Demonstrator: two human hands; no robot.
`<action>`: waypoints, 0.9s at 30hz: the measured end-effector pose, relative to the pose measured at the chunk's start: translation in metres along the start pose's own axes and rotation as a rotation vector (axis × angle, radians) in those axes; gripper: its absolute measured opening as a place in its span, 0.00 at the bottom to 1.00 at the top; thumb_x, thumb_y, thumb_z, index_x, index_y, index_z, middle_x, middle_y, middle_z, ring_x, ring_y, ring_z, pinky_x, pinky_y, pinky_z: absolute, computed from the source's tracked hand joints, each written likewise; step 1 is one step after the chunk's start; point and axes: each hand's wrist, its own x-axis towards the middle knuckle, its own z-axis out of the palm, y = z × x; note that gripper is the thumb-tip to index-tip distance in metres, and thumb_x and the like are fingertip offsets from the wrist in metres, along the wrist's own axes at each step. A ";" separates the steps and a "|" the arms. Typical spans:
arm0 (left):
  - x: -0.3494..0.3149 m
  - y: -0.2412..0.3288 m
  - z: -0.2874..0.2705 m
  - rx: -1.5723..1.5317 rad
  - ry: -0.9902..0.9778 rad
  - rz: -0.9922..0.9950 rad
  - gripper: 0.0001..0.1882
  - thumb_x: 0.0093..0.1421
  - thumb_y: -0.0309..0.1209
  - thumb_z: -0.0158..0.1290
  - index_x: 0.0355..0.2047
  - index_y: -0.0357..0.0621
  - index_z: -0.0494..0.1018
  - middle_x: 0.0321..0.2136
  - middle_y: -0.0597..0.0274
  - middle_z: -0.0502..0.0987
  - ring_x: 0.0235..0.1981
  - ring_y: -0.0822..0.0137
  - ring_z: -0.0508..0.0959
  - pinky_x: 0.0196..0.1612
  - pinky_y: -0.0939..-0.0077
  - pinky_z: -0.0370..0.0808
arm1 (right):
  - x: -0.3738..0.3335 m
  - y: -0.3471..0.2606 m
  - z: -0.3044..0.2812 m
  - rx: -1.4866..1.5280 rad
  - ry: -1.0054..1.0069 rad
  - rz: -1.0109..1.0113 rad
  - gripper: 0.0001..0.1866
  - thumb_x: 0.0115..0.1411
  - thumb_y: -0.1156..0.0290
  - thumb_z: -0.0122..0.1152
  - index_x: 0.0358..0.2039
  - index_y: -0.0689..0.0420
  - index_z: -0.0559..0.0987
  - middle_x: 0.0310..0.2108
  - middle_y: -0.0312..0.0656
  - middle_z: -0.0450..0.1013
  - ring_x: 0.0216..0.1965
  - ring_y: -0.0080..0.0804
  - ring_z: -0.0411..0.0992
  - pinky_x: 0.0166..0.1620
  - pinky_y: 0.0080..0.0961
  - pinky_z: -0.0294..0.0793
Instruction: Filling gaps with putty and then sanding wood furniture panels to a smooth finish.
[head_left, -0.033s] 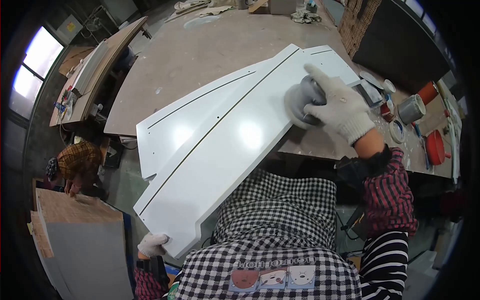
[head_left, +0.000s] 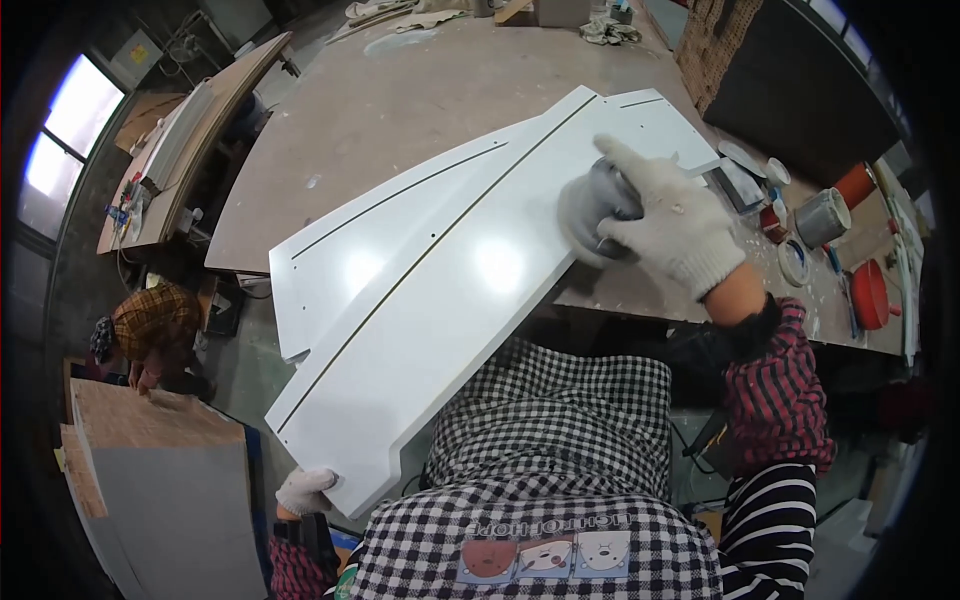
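A long white panel (head_left: 400, 330) with a dark groove lies slanted over a second white panel (head_left: 320, 240), its near end reaching past the table edge. My gloved left hand (head_left: 305, 490) grips the lower left corner of the upper panel, with its underside fingers hidden. On the upper panel's right part, my gloved right hand (head_left: 675, 215) is closed around a round grey hand tool (head_left: 592, 215). The tool is smeared by motion, so I cannot tell its exact kind. It sits at the panel's near edge.
Cans (head_left: 824, 218), a tape roll (head_left: 794, 262) and a red bowl-like container (head_left: 872, 295) stand at the table's right. Cloths (head_left: 610, 32) lie at the back of the brown table (head_left: 450, 80). On the left, another person (head_left: 155, 325) bends beside a grey box-like piece (head_left: 175, 500).
My right hand has shifted slightly left with the grey tool across the panel. My left hand stays on its corner.
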 end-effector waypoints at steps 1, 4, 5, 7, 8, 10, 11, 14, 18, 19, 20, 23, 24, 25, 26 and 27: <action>0.001 0.001 0.002 -0.003 -0.005 -0.008 0.43 0.44 0.36 0.63 0.59 0.36 0.59 0.51 0.49 0.71 0.50 0.54 0.74 0.52 0.57 0.73 | -0.004 -0.010 -0.001 0.044 -0.051 -0.065 0.40 0.46 0.65 0.66 0.62 0.42 0.62 0.41 0.48 0.70 0.43 0.45 0.71 0.47 0.34 0.72; 0.001 0.002 0.006 -0.048 -0.049 0.003 0.42 0.44 0.35 0.62 0.59 0.35 0.59 0.52 0.48 0.71 0.51 0.53 0.74 0.52 0.56 0.73 | -0.015 -0.049 -0.002 0.037 -0.201 -0.063 0.38 0.47 0.68 0.66 0.60 0.39 0.64 0.42 0.47 0.70 0.39 0.45 0.73 0.42 0.32 0.75; -0.001 0.004 0.009 -0.027 -0.013 -0.017 0.43 0.43 0.36 0.64 0.59 0.35 0.59 0.51 0.46 0.71 0.50 0.51 0.74 0.52 0.55 0.73 | -0.020 -0.059 -0.003 0.028 -0.247 -0.056 0.38 0.47 0.68 0.65 0.60 0.39 0.64 0.41 0.47 0.70 0.39 0.46 0.73 0.42 0.32 0.75; -0.005 0.005 0.010 -0.003 0.033 -0.040 0.45 0.41 0.36 0.65 0.58 0.34 0.59 0.50 0.45 0.72 0.49 0.49 0.75 0.51 0.54 0.74 | -0.021 -0.066 -0.005 0.029 -0.295 -0.052 0.38 0.48 0.69 0.65 0.60 0.39 0.63 0.41 0.46 0.70 0.38 0.46 0.73 0.41 0.31 0.76; -0.004 0.003 0.005 -0.005 0.020 -0.048 0.44 0.42 0.36 0.65 0.58 0.34 0.59 0.50 0.45 0.72 0.49 0.49 0.75 0.51 0.54 0.74 | -0.017 -0.068 -0.008 0.025 -0.329 -0.070 0.38 0.48 0.69 0.65 0.61 0.39 0.63 0.41 0.47 0.70 0.39 0.46 0.73 0.42 0.32 0.75; -0.004 0.003 0.002 -0.006 0.007 -0.058 0.44 0.42 0.36 0.64 0.58 0.34 0.59 0.49 0.44 0.72 0.49 0.49 0.75 0.51 0.54 0.74 | -0.009 -0.066 -0.009 0.020 -0.364 -0.086 0.38 0.48 0.70 0.65 0.61 0.38 0.63 0.42 0.47 0.70 0.40 0.46 0.73 0.43 0.33 0.75; -0.006 0.003 0.004 -0.010 0.016 -0.044 0.44 0.42 0.36 0.64 0.58 0.34 0.59 0.50 0.44 0.72 0.49 0.49 0.75 0.51 0.54 0.74 | -0.001 -0.060 -0.010 0.026 -0.322 -0.080 0.39 0.48 0.69 0.65 0.61 0.38 0.62 0.42 0.47 0.70 0.41 0.46 0.73 0.44 0.34 0.75; -0.003 0.001 0.004 -0.004 0.027 -0.022 0.44 0.42 0.37 0.65 0.58 0.34 0.60 0.50 0.45 0.72 0.49 0.50 0.75 0.50 0.54 0.74 | 0.024 -0.018 -0.001 0.070 -0.204 -0.125 0.39 0.48 0.64 0.64 0.62 0.39 0.61 0.44 0.49 0.69 0.44 0.47 0.71 0.47 0.36 0.73; -0.002 -0.006 -0.007 -0.016 0.003 -0.021 0.44 0.42 0.37 0.63 0.58 0.32 0.59 0.51 0.43 0.70 0.51 0.49 0.74 0.52 0.52 0.72 | 0.046 0.024 -0.004 -0.121 -0.080 0.083 0.41 0.47 0.61 0.64 0.63 0.38 0.59 0.43 0.50 0.72 0.44 0.48 0.72 0.47 0.37 0.73; -0.001 -0.006 -0.009 -0.014 -0.006 -0.021 0.44 0.42 0.37 0.63 0.58 0.32 0.59 0.51 0.43 0.70 0.51 0.49 0.74 0.52 0.52 0.72 | 0.046 0.036 -0.003 -0.174 -0.015 0.114 0.41 0.47 0.59 0.63 0.62 0.37 0.59 0.42 0.49 0.73 0.43 0.48 0.73 0.45 0.38 0.74; -0.002 -0.006 -0.011 -0.008 -0.007 -0.040 0.45 0.43 0.37 0.63 0.59 0.32 0.58 0.52 0.42 0.70 0.51 0.49 0.73 0.53 0.52 0.72 | 0.045 0.041 -0.003 -0.177 -0.014 0.117 0.41 0.47 0.59 0.63 0.62 0.37 0.59 0.42 0.49 0.73 0.43 0.48 0.73 0.45 0.38 0.74; -0.001 -0.003 -0.011 0.005 -0.013 -0.065 0.46 0.43 0.38 0.63 0.60 0.32 0.56 0.53 0.41 0.68 0.51 0.48 0.73 0.53 0.51 0.71 | 0.038 0.045 -0.007 -0.160 -0.002 0.162 0.42 0.47 0.58 0.63 0.63 0.35 0.57 0.43 0.50 0.72 0.43 0.48 0.73 0.45 0.38 0.74; -0.002 -0.002 -0.010 0.007 -0.010 -0.071 0.46 0.43 0.38 0.63 0.60 0.32 0.55 0.53 0.41 0.68 0.52 0.47 0.72 0.54 0.50 0.71 | 0.031 0.032 -0.011 -0.203 -0.034 0.165 0.41 0.47 0.58 0.63 0.63 0.35 0.58 0.43 0.50 0.72 0.43 0.48 0.73 0.45 0.38 0.74; -0.002 0.000 -0.009 0.009 -0.012 -0.073 0.46 0.43 0.38 0.63 0.60 0.32 0.55 0.53 0.41 0.68 0.52 0.47 0.72 0.54 0.50 0.71 | 0.022 0.022 -0.013 -0.246 -0.066 0.169 0.41 0.48 0.59 0.63 0.63 0.36 0.58 0.42 0.50 0.72 0.43 0.48 0.73 0.45 0.38 0.74; -0.005 0.000 -0.007 0.005 0.013 -0.085 0.47 0.43 0.38 0.63 0.61 0.33 0.55 0.53 0.41 0.68 0.52 0.47 0.72 0.54 0.50 0.71 | 0.015 0.018 -0.010 -0.237 -0.069 0.162 0.41 0.48 0.59 0.63 0.63 0.36 0.58 0.42 0.50 0.72 0.43 0.48 0.73 0.45 0.38 0.74; -0.005 0.001 -0.005 0.005 0.022 -0.101 0.47 0.43 0.38 0.63 0.61 0.33 0.54 0.54 0.41 0.67 0.53 0.47 0.72 0.54 0.50 0.71 | 0.005 0.016 -0.011 -0.157 -0.088 0.114 0.42 0.46 0.61 0.65 0.63 0.38 0.59 0.44 0.49 0.71 0.45 0.47 0.72 0.47 0.37 0.73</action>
